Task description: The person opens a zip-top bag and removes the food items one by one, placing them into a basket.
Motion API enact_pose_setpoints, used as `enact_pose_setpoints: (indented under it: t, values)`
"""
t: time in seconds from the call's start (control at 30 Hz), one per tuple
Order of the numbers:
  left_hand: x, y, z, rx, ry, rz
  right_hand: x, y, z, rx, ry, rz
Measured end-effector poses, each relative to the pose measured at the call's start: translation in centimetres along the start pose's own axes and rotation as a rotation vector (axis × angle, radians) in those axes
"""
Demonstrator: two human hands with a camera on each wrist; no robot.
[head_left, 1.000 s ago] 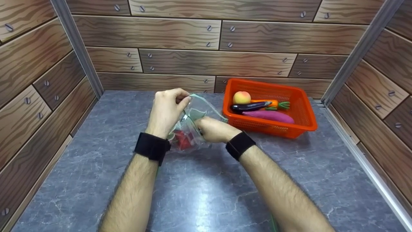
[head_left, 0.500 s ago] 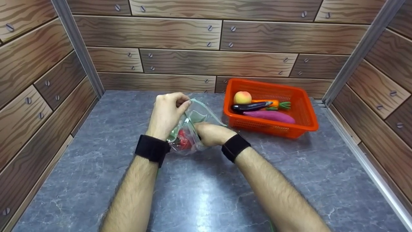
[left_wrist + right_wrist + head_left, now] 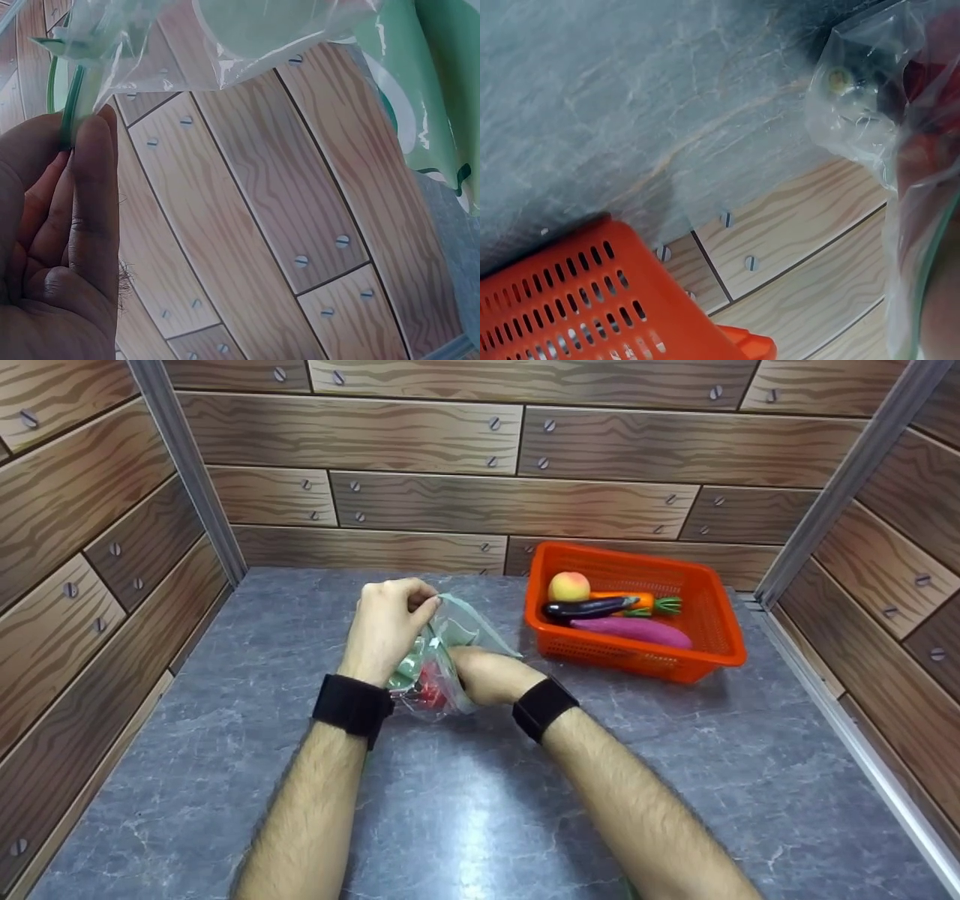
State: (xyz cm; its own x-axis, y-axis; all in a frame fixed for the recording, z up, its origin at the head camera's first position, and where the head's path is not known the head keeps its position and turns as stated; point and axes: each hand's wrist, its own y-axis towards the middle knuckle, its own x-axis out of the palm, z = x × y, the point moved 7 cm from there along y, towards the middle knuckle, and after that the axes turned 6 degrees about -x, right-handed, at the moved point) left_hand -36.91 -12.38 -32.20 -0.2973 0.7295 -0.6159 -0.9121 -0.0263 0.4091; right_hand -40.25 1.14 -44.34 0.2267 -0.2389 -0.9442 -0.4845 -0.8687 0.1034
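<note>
My left hand (image 3: 388,622) pinches the green zip edge of a clear plastic zip bag (image 3: 480,631) between thumb and fingers; the left wrist view shows this pinch close up on the green strip (image 3: 73,112). The bag's mouth gapes to the right. My right hand (image 3: 491,675) reaches into it, its fingers hidden by the plastic and the bag's rim. Through the film a red thing (image 3: 432,686) shows near the bag's bottom, its kind unclear. In the right wrist view, the hand (image 3: 941,315) lies at the right edge, and whether it holds anything cannot be seen.
An orange-red plastic basket (image 3: 637,656) stands at the back right, close to the bag. Inside lie a peach (image 3: 569,586), an eggplant (image 3: 589,607), a carrot (image 3: 643,600) and a purple sweet potato (image 3: 637,631). Wood-patterned walls (image 3: 420,499) enclose the grey table (image 3: 247,735).
My right hand has shifted slightly left and down, farther into the bag. The left hand has sunk a little, still pinching the edge. The basket and its contents stay put.
</note>
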Motion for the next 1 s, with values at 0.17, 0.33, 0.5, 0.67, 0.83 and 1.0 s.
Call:
enact_pose_setpoints:
  t: [0.17, 0.33, 0.5, 0.67, 0.83, 1.0]
  values:
    - [0.2, 0.0, -0.1, -0.004, -0.003, -0.01, -0.1, -0.4, -0.2, -0.01, -0.005, 0.008]
    - [0.2, 0.1, 0.0, -0.006, -0.006, -0.01, -0.7, -0.7, -0.4, -0.026, -0.023, 0.031]
    - [0.1, 0.1, 0.3, -0.001, -0.006, -0.005, -1.4, -1.0, -0.2, 0.013, -0.006, 0.041]
    - [-0.1, 0.2, 0.7, 0.006, -0.016, 0.001, -2.5, -1.4, 0.1, 0.08, -0.054, 0.048]
    - [-0.4, 0.2, 1.0, 0.019, -0.019, 0.01, -3.8, -1.9, 0.2, 0.103, -0.075, 0.056]
    - [-0.5, 0.2, 1.2, 0.025, -0.016, 0.012, -4.9, -2.4, 0.0, 0.113, -0.102, 0.065]
